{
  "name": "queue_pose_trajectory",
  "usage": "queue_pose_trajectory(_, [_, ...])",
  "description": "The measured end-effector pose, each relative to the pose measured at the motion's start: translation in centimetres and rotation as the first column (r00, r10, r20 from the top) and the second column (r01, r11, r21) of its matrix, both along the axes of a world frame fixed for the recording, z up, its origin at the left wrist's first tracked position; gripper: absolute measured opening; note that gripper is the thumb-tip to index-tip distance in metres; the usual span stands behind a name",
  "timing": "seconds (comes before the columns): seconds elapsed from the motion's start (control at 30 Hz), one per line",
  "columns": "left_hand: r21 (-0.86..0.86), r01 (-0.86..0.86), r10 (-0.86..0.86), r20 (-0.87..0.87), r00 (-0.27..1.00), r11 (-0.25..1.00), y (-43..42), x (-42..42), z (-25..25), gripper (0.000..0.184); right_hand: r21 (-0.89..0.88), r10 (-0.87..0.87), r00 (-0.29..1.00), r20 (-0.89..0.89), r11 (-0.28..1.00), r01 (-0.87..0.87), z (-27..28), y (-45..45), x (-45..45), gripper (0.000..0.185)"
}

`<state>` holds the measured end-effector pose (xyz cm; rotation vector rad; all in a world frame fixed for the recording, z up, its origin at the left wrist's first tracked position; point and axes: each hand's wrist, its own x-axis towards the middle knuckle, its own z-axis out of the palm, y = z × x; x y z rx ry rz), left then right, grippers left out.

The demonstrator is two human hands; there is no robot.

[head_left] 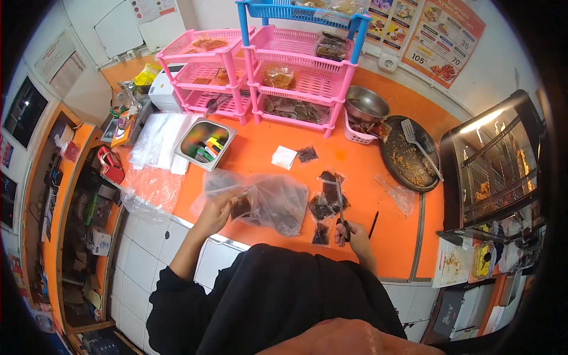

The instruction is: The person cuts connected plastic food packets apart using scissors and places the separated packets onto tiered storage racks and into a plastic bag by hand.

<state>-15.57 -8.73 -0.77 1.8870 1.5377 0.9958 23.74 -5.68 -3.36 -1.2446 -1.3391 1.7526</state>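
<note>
Packet [240,206] at the left hand [215,215], scissors [339,198] in the right hand [351,234].
The left hand's fingers were closed on the Packet's edge over a large clear bag [281,204] on the orange table [260,151]; the right hand was curled around the handles of the scissors, whose blades pointed away from the person, above the dark packets [319,208], covering part of them. A black stick [373,225] lay just beside the right hand, with a small clear bag [400,200] beyond. Farther out were a white square [284,157], a steel tub [220,157] of coloured items, and white plastic sheets [155,139]. Pink racks [293,122] stood across the back; to the right were a bowl [368,105] above a pink basket [360,136], a dark pan [387,163] holding a slotted turner [421,149], and a lit glass cabinet [500,168].
</note>
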Motion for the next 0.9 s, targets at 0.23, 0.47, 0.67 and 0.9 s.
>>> queue_pose_trajectory(0.23, [-0.123,-0.350,0.287,0.836,0.468,0.929,1.1,-0.1,1.0,0.026,0.049,0.098,0.995,-0.031,0.994,-0.096,1.0,1.4,-1.5,0.027])
queue_pose_trajectory(0.47, [0.037,-0.288,0.173,0.724,0.667,0.957,2.7,3.7,8.9,0.024,0.192,0.381,0.920,-0.089,0.913,-0.360,3.4,2.4,-3.1,0.036])
queue_pose_trajectory(0.67, [0.203,0.025,-0.157,0.669,0.727,0.979,4.7,6.6,11.3,0.025,0.290,0.655,0.753,0.062,0.710,-0.641,9.7,2.9,-2.5,0.042])
queue_pose_trajectory(0.9, [-0.017,0.294,-0.253,0.467,0.848,0.956,5.3,9.4,14.0,0.021,0.277,0.597,0.792,0.129,0.745,-0.607,11.9,1.8,-1.2,0.033])
